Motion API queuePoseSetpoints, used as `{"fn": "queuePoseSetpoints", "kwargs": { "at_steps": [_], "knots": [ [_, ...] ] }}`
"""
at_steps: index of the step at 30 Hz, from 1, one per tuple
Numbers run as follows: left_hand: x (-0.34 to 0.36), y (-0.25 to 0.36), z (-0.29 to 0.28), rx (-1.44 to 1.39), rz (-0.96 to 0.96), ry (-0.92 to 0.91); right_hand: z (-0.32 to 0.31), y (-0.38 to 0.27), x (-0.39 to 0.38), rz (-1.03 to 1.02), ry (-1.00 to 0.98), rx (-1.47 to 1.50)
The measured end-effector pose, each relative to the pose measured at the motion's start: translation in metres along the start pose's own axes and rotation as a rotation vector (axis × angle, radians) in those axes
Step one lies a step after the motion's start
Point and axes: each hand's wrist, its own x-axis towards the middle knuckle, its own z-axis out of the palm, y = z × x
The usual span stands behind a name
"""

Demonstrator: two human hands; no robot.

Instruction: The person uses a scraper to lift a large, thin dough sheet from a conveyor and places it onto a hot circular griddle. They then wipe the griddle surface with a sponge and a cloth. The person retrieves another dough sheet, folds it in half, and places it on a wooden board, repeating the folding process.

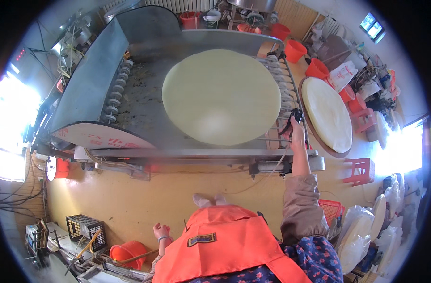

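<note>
A large, round, pale yellow-green flatbread sheet (220, 96) lies flat on a grey metal machine bed (144, 101). My right hand (297, 132) is closed around a black pistol-grip tool (296, 114) at the machine's right end, just beside the sheet's right edge. A thin pale hose (279, 162) hangs below that hand and trails to the floor. My left hand (162, 231) hangs low beside the orange apron (215, 245), away from the machine; its fingers are loosely parted and no object shows in them.
A row of rollers (114, 99) and an upright metal hood (90, 78) stand on the left. To the right, a stack of pale round sheets (326, 113) rests on a round board. A red stool (359, 171), several red buckets (295, 51) and a black crate (85, 231) surround the machine.
</note>
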Motion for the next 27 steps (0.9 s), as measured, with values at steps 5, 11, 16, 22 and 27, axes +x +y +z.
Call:
{"fn": "queuePoseSetpoints", "kwargs": {
  "at_steps": [5, 11, 16, 22, 27],
  "knots": [
    [-0.015, -0.016, -0.027, -0.023, -0.059, 0.071, -0.018, 0.028, -0.071, 0.227, -0.075, 0.006],
    [-0.017, -0.024, -0.053, -0.026, -0.098, 0.164, 0.077, 0.037, -0.138, 0.423, -0.561, 0.129],
    [0.016, 0.003, -0.059, -0.002, -0.070, 0.146, 0.198, 0.022, -0.096, 0.192, -0.629, 0.153],
    [0.080, 0.056, -0.093, 0.077, 0.089, 0.058, 0.230, -0.020, -0.007, -0.173, -0.287, 0.099],
    [0.138, 0.084, -0.158, -0.080, 0.072, -0.008, 0.177, -0.010, -0.029, 0.024, 0.224, 0.345]
  ]
}}
